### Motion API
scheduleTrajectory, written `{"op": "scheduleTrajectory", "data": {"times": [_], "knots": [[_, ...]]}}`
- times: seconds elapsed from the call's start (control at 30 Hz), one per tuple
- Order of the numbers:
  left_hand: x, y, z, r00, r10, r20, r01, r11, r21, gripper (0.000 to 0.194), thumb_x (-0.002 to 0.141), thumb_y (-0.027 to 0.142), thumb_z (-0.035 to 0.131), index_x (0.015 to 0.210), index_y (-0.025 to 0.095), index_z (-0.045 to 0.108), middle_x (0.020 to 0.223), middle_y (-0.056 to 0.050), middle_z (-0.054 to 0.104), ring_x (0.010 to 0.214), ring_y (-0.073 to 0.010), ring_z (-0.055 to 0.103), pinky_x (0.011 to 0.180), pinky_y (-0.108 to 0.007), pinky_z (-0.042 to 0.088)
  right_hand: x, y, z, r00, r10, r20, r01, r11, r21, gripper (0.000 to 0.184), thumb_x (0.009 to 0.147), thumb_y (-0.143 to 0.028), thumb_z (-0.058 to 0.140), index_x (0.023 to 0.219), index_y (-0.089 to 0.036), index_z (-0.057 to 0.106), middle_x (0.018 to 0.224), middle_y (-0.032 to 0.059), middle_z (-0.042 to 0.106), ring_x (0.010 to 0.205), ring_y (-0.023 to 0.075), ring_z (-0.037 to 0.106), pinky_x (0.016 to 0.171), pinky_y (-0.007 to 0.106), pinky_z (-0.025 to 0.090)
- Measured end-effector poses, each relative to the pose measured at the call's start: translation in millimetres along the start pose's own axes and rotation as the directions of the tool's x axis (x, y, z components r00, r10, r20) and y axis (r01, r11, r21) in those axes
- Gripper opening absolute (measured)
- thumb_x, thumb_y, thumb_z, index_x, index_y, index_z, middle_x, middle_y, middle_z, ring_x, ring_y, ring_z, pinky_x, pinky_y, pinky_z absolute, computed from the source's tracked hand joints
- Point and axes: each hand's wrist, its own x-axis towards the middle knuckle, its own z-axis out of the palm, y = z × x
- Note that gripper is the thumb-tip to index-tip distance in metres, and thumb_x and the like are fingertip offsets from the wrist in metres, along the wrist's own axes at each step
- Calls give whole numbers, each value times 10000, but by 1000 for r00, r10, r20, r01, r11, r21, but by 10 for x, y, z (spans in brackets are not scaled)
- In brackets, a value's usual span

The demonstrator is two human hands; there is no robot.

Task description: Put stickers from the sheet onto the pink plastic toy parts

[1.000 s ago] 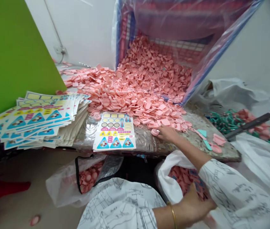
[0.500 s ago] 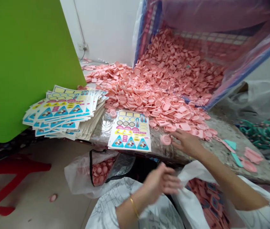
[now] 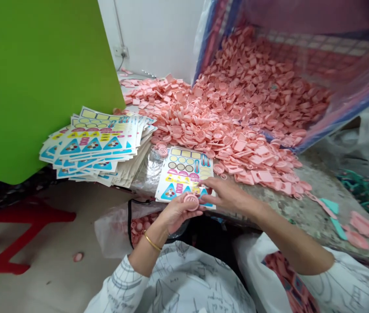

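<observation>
My left hand (image 3: 176, 215) holds a small round pink plastic piece (image 3: 191, 202) with a slotted face, pinched between thumb and fingers. It is in front of the lower edge of a sticker sheet (image 3: 181, 165) printed with yellow, pink and blue shapes. Over the right side of that sheet reaches my right hand (image 3: 230, 195), its fingers stretched out and apart, the fingertips close to the pink piece. Whether they touch the sheet I cannot tell. Behind both hands spreads a big heap of pink plastic toy parts (image 3: 200, 117).
A thick stack of sticker sheets (image 3: 96, 143) lies left, beside a green panel (image 3: 41, 78). A tipped blue-framed crate (image 3: 344, 126) spills pink parts. Teal pieces (image 3: 337, 228) lie at the table's right. Below are bags of pink parts (image 3: 292, 278) and a red stool (image 3: 18, 234).
The round pink piece has gone from the table edge into my left hand, which has risen to the sticker sheet. My right hand has moved left over the sheet. The view has shifted slightly.
</observation>
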Motion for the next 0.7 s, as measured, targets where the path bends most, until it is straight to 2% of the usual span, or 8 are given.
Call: {"op": "scheduleTrajectory", "data": {"times": [0.07, 0.13, 0.2, 0.27, 0.37, 0.5, 0.63, 0.7], "knots": [[34, 62, -72, 983, 130, -132, -136, 990, -37, 340, 703, 218, 813, 975, 145, 622, 1010, -129, 730, 879, -210, 720, 836, -310, 545, 149, 59, 92, 992, 121, -27, -116, 983, 141, 360, 997, -401, 379, 1021, -202, 678, 970, 52, 701, 830, 182, 614, 726, 262, 420], [101, 155, -136, 936, 256, -243, -278, 959, -62, 346, 715, 250, 795, 974, 160, 584, 1036, -138, 730, 932, -227, 716, 880, -343, 534, 344, 104, 216, 974, 217, -61, -199, 955, 219, 392, 1015, -351, 319, 1026, -212, 685, 1011, 54, 712, 893, 195, 625, 770, 278, 441], [199, 243, -190, 880, 344, -327, -386, 920, -72, 330, 719, 264, 778, 946, 175, 556, 1038, -124, 728, 962, -226, 710, 903, -359, 524, 553, 116, 350, 952, 272, -142, -238, 947, 214, 336, 996, -319, 381, 1103, -238, 690, 1106, 50, 703, 996, 206, 619, 819, 286, 442], [311, 298, -237, 835, 383, -394, -446, 891, -80, 311, 713, 257, 767, 918, 181, 546, 1046, -100, 720, 966, -201, 701, 910, -344, 515, 751, 97, 470, 920, 316, -234, -285, 946, 156, 320, 983, -336, 436, 1174, -272, 685, 1147, 48, 684, 1026, 207, 613, 808, 277, 433], [452, 300, -297, 799, 387, -460, -479, 872, -100, 294, 684, 219, 764, 875, 182, 543, 1026, -64, 706, 968, -170, 688, 898, -309, 508, 1000, 51, 616, 869, 387, -308, -384, 921, 73, 336, 997, -374, 419, 1189, -315, 688, 1107, 42, 668, 938, 190, 627, 715, 266, 408], [526, 231, -337, 790, 393, -470, -491, 865, -101, 260, 694, 214, 754, 823, 182, 530, 1040, -64, 701, 1022, -172, 677, 916, -307, 501, 1234, 35, 747, 822, 431, -372, -442, 895, 60, 281, 984, -348, 452, 1142, -278, 673, 1073, 29, 688, 924, 182, 628, 705, 274, 381], [537, 202, -334, 769, 391, -505, -494, 865, -83, 241, 729, 227, 734, 876, 188, 547, 1088, -80, 700, 1061, -180, 673, 937, -317, 501, 1342, 54, 782, 805, 448, -389, -462, 885, 60, 220, 964, -338, 490, 965, -241, 687, 1002, 28, 704, 913, 184, 619, 731, 286, 362], [538, 208, -330, 771, 384, -508, -486, 871, -78, 216, 747, 225, 719, 865, 188, 542, 1077, -82, 704, 1067, -177, 673, 943, -314, 499, 1360, 63, 783, 798, 462, -386, -476, 877, 67, 226, 967, -340, 481, 969, -238, 683, 1022, 35, 693, 904, 182, 610, 708, 284, 352]]}}
